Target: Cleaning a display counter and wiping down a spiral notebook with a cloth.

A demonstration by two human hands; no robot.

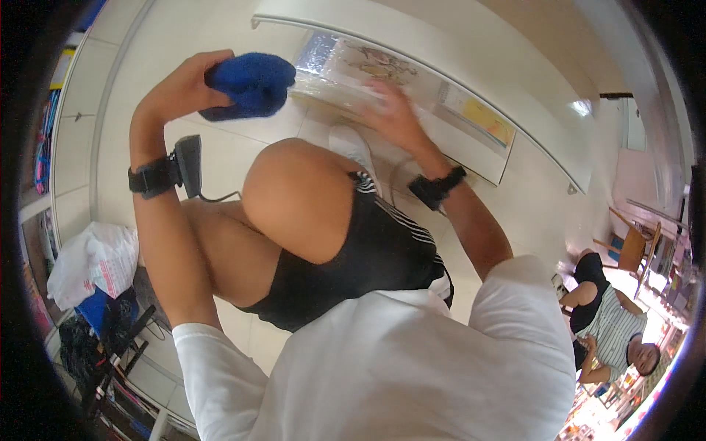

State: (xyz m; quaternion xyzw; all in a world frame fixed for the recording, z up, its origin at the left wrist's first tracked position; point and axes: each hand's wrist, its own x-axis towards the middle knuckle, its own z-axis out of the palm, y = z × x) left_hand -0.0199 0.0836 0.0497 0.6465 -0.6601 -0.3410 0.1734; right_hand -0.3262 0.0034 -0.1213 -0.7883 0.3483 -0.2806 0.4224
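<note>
My left hand (190, 82) grips a folded dark blue cloth (251, 82) that bulges out past the fingertips. To its right my right hand (394, 118) is blurred, its fingers spread with nothing seen in them. Behind that hand lie flat packets in clear plastic (314, 91), one with a printed drawing (380, 63), along a low white shelf or display case (480, 160). Whether the right fingers touch the plastic cannot be told. My bent knee (298, 198) rises between the two arms.
A glass-like panel edge (419, 58) curves above the packets. At left, a white plastic bag (96, 264) rests on a dark chair or stool (132, 336) beside shelves. A seated person (606, 314) is at far right, near a wooden chair (631, 248). A cable (220, 197) runs from my left wrist device.
</note>
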